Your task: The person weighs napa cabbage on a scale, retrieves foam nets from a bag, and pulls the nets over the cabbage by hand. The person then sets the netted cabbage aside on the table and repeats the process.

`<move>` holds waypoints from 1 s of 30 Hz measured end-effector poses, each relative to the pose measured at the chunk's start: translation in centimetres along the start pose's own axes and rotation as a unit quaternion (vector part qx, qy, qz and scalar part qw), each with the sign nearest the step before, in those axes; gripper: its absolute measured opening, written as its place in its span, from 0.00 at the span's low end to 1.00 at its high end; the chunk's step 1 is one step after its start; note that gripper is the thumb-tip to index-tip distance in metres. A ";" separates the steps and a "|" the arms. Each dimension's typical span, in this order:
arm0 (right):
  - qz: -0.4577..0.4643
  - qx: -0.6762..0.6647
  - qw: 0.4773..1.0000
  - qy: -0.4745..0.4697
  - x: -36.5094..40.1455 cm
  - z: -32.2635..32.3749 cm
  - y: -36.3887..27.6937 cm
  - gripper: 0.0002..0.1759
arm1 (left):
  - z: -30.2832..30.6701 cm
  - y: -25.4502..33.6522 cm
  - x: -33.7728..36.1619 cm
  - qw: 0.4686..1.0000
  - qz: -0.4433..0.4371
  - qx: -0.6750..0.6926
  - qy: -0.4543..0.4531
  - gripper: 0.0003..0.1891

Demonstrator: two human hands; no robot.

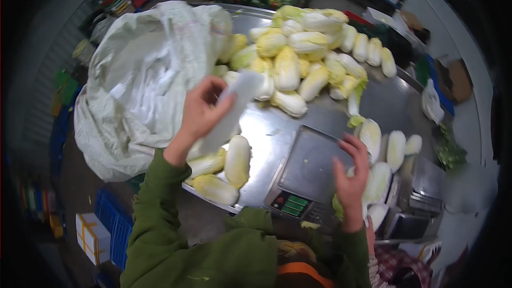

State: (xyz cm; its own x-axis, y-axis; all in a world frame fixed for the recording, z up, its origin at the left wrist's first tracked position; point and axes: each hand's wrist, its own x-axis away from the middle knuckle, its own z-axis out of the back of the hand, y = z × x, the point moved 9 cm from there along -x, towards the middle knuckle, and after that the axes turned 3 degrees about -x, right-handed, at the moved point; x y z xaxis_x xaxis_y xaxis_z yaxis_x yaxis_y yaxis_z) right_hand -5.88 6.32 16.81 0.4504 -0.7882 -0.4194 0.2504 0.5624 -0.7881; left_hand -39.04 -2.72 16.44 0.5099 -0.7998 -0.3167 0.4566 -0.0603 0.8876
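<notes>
My left hand (205, 108) pinches a flat, whitish, half see-through sleeve (234, 106) between thumb and fingers, above the steel table (261, 128). The sleeve is blurred, so its exact material cannot be told. Over the right edge of a digital scale (312, 160) my right hand (353, 178) hangs with fingers apart, holding nothing. Beside that hand lie several napa cabbages (377, 181). Below my left hand are more napa cabbages (237, 162) at the table's front edge. A large pile of napa cabbages (288, 69) covers the back of the table.
A big white woven sack (154, 37) with white pieces inside stands open at the left. More scales (408, 226) are at the right, near another person's plaid sleeve (400, 266). A blue crate (113, 224) and a white box (92, 238) sit on the floor at left.
</notes>
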 end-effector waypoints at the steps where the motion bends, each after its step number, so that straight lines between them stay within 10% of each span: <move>1: 0.022 -0.012 1.000 -0.002 -1.0 -0.6 -2.6 0.18 | -3.4 1.0 1.4 0.995 0.024 0.058 -0.072 0.09; 6: -0.030 -0.168 0.985 -0.033 0.8 -2.7 -0.3 0.18 | -13.6 5.8 8.6 0.928 0.093 0.186 -0.309 0.09; 9: -0.211 -0.387 0.897 -0.042 4.6 -3.9 4.9 0.16 | -17.0 4.8 10.5 0.791 0.178 0.534 -0.239 0.09; 10: -0.299 -0.474 0.828 -0.029 6.3 -4.5 6.3 0.15 | -18.6 1.3 11.8 0.850 0.281 0.418 -0.152 0.14; 14: -0.099 -0.137 0.984 0.046 6.9 0.0 5.2 0.14 | -22.9 3.2 13.8 0.893 0.170 0.373 -0.186 0.22; 24: -0.104 -0.071 0.978 0.168 10.4 5.3 8.5 0.13 | -28.2 2.7 17.8 0.887 0.274 0.312 -0.202 0.11; 27: -0.132 -0.054 0.980 0.138 10.0 5.6 8.3 0.16 | -30.0 3.4 18.6 0.800 0.375 0.421 -0.207 0.10; 30: -0.053 -0.027 0.992 0.113 10.3 5.6 8.2 0.18 | -30.5 2.9 18.5 0.855 0.289 0.358 -0.239 0.09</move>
State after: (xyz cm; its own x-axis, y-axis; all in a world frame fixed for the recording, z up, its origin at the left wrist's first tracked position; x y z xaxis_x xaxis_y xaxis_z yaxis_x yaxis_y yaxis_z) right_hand 5.65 4.18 8.58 0.2188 -0.8815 -0.4185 0.2365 0.4640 -0.8537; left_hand -6.00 0.54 2.92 0.0652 -0.9617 0.2662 -0.4214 0.2153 0.8810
